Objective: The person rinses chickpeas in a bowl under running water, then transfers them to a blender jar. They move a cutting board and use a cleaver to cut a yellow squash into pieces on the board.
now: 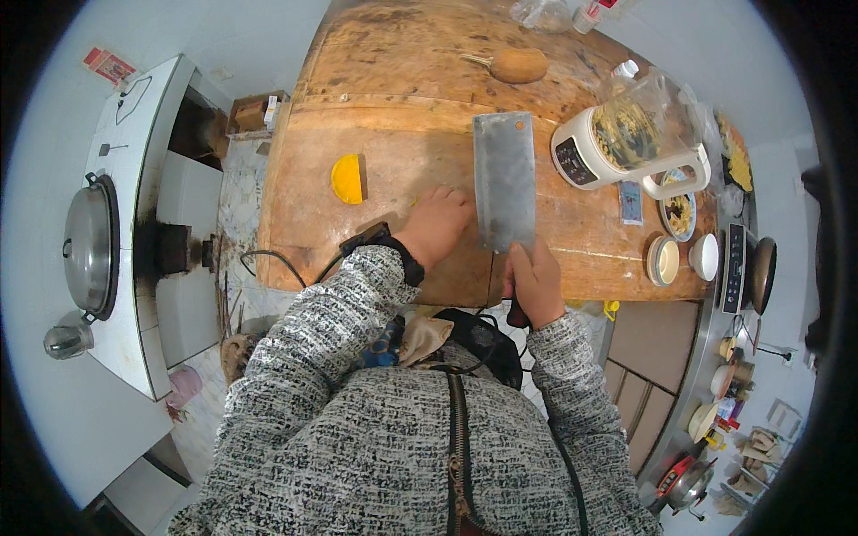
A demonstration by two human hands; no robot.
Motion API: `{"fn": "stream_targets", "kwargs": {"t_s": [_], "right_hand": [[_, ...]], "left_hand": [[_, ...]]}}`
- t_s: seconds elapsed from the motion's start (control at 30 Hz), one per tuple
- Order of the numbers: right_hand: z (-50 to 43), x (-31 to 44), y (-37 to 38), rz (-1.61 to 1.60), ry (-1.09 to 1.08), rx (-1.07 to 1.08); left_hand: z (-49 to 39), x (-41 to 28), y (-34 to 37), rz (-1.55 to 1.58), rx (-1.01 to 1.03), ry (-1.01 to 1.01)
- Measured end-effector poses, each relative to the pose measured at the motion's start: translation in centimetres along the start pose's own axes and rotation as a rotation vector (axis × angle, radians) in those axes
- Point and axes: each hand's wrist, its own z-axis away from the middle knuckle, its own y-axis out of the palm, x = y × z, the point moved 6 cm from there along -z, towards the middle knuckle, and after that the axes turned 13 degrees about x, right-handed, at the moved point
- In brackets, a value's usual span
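My right hand [537, 278] grips the dark handle of a metal cleaver [504, 181], whose broad blade points away from me with a small hole near its far corner. Left of the blade, my left hand [439, 218] rests low over the wooden table [402, 268], fingers curled and knuckles up; whether anything lies under them is hidden. A tiny yellow-green scrap shows beside its fingers. Farther left on the table lies a yellow half-round piece [347, 179] with its straight edge facing right. Black bands circle my left wrist, with a cable running off to the left.
At the right stand a blender [617, 141] with yellowish contents, a plate of food [678, 214], a cream bowl [662, 261] and a white bowl [703, 257]. A brown gourd-shaped object [518, 65] lies at the back. A lidded metal pot [90, 248] sits on the left stove.
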Motion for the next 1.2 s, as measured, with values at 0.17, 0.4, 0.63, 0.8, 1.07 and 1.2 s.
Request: {"fn": "stream_targets", "kwargs": {"t_s": [0.17,0.4,0.63,0.8,1.07,1.2], "right_hand": [[-0.1,-0.3,-0.3,-0.049,0.02,-0.016],[-0.1,-1.4,-0.8,-0.082,0.071,0.025],[0.3,-0.1,-0.4,0.389,-0.154,0.155],[1.0,-0.8,3.1,0.778,-0.144,0.543],[-0.6,-2.3,3.9,0.902,-0.164,0.433],[-1.4,-2.5,2.5,0.564,-0.06,0.259]], "left_hand": [[-0.3,0.2,-0.6,0.003,0.052,-0.012],[1.0,1.1,-3.7,0.263,0.014,-0.178],[12.1,4.6,-9.4,0.595,-0.279,-0.408],[18.2,5.3,-9.2,0.564,-0.327,-0.563],[16.9,4.8,-4.9,0.562,-0.137,-0.525],[13.9,4.5,-2.6,0.506,-0.05,-0.497]]}}
